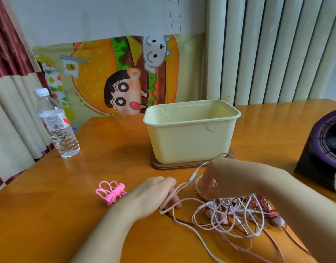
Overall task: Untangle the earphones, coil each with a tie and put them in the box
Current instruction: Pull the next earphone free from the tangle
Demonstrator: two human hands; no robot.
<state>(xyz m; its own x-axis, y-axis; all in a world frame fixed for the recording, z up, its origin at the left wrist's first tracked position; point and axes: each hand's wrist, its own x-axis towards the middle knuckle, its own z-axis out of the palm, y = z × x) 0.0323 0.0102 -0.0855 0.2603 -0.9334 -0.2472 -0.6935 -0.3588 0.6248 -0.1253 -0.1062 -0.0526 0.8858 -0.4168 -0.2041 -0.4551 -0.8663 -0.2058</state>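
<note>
A tangle of white, pale pink and dark red earphone cables lies on the wooden table at the front right. My left hand holds a pale pink cable between its fingers at the tangle's left edge. My right hand is bent over the tangle's top, with its fingers curled on a small coil of pale cable. A bundle of pink ties lies to the left of my left hand. The pale yellow box stands open behind the hands on a brown lid.
A clear water bottle stands at the table's left edge. A black and purple fan-like object sits at the right. A cartoon cloth hangs behind the table, and a radiator is at the back right.
</note>
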